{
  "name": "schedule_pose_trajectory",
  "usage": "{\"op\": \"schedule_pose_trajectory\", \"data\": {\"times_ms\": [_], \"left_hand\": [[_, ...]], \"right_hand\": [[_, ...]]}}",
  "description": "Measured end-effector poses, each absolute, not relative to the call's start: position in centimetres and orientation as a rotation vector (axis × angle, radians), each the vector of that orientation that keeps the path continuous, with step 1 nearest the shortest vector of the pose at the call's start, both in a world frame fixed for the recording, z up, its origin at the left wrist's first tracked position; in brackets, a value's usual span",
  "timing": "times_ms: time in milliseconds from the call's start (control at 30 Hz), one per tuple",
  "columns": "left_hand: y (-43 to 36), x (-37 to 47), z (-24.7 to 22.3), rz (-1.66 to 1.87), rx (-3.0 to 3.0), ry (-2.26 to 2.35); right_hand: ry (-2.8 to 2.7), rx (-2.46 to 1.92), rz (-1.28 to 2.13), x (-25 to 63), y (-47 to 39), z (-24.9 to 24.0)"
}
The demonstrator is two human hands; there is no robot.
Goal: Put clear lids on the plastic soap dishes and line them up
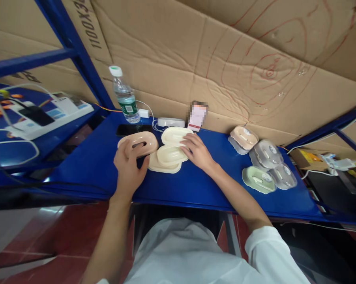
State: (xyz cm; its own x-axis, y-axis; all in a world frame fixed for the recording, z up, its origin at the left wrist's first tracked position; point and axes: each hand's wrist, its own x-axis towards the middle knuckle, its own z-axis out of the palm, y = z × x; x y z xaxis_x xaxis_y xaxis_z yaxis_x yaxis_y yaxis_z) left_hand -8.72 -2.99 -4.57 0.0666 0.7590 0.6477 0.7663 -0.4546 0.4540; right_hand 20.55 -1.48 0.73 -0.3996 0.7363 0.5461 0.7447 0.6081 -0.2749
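Observation:
On the blue table (195, 189) lies a pink oval plastic piece (147, 138) with a slot in its middle. My left hand (129, 165) rests on its near left side, fingers apart. To its right are several cream pieces: a shallow oval one (173, 136) at the back, a dish (169, 155) in front of it, and a flat one (166, 169) partly under the dish. My right hand (197, 152) has its fingertips on the right end of the back cream piece, its thumb near the dish. Whether it grips the piece is hard to tell.
A water bottle (127, 98), a dark phone (133, 129), a white case (170, 122) and an upright phone (197, 115) stand or lie behind. Right of my arm are a pink box (244, 138), a green box (258, 179) and grey boxes (268, 154). Cardboard (166, 59) walls the back.

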Motion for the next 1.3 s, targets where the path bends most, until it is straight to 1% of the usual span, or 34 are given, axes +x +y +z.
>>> {"op": "schedule_pose_trajectory", "data": {"times_ms": [67,133,233,367,533,633,833,1067,1233,1300], "left_hand": [[-3.1,-8.7,-4.7,-1.398,-2.274,-1.644],[-3.1,-8.6,-4.7,-1.414,-2.263,-1.671],[-3.2,-8.4,-4.6,-1.436,-2.251,-1.709],[-3.4,-8.1,-4.4,-1.431,-2.211,-1.763],[-3.3,-8.4,-4.7,-1.435,-2.130,-1.815],[-3.1,-8.8,-5.3,-1.447,-2.107,-1.835],[-3.5,-9.1,-5.3,-1.447,-1.984,-1.967],[-3.3,-10.0,-5.2,-1.558,-1.948,-2.008],[-3.2,-10.6,-5.5,-1.723,-1.932,-2.050],[-3.2,-10.7,-5.6,-1.707,-1.930,-2.115]], "right_hand": [[-2.249,-1.120,-0.017,20.0,0.1,0.3],[-2.270,-1.094,-0.002,20.1,-0.1,-0.1],[-2.238,-1.093,0.006,21.4,-2.9,-0.5],[-2.198,-1.207,0.015,23.9,-7.3,-0.7],[-2.306,-1.315,0.026,24.1,-9.3,-0.9],[-2.419,-1.365,0.046,22.7,-8.4,-1.2],[-2.363,-1.521,0.115,20.1,-3.6,-2.3],[-2.437,-1.497,0.116,17.7,-0.1,-1.9],[-2.471,-1.504,0.119,17.2,0.8,-1.3],[-2.457,-1.493,0.125,17.6,0.5,-1.1]]}}
